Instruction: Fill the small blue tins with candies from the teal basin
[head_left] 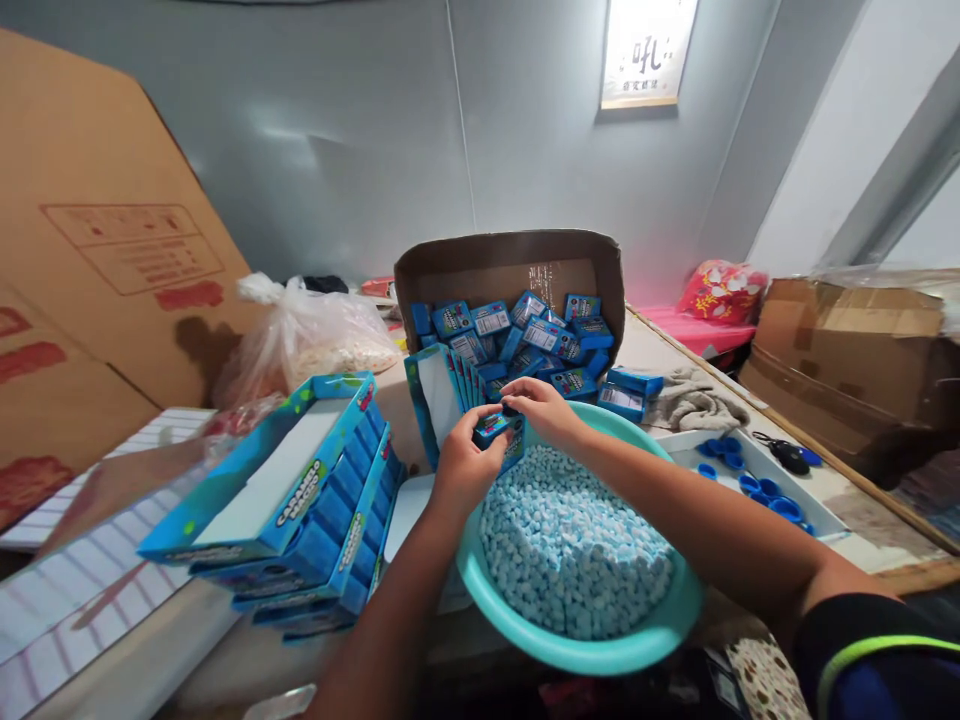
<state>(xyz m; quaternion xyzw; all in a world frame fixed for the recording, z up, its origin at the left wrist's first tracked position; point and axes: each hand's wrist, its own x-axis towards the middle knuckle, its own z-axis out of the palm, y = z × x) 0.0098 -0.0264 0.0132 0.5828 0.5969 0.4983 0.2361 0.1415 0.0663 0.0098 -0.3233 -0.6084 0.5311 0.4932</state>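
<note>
- Grey wall [225, 130] behind a pale worktable [660, 350]
- Open brown cardboard box [510, 262] heaped with small blue printed cartons [517, 335]
- Left hand [465, 465] closed, gripping one small blue carton [493, 428] above the basin
- Right hand [541, 412] curled over that carton's top, touching it
- Round teal plastic basin [577, 652] full of pale blue candy pieces [574, 545]
- Stacked blue-and-white display boxes [300, 510] beside the basin, on the left
- Shallow white tray [750, 480] holding blue plastic caps [765, 490], on the right

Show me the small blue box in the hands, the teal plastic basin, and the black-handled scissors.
small blue box [491, 430]: head view, point on its face between the hands.
teal plastic basin [577, 655]: head view, point on its front rim.
black-handled scissors [787, 457]: head view, point on the handle.
</note>
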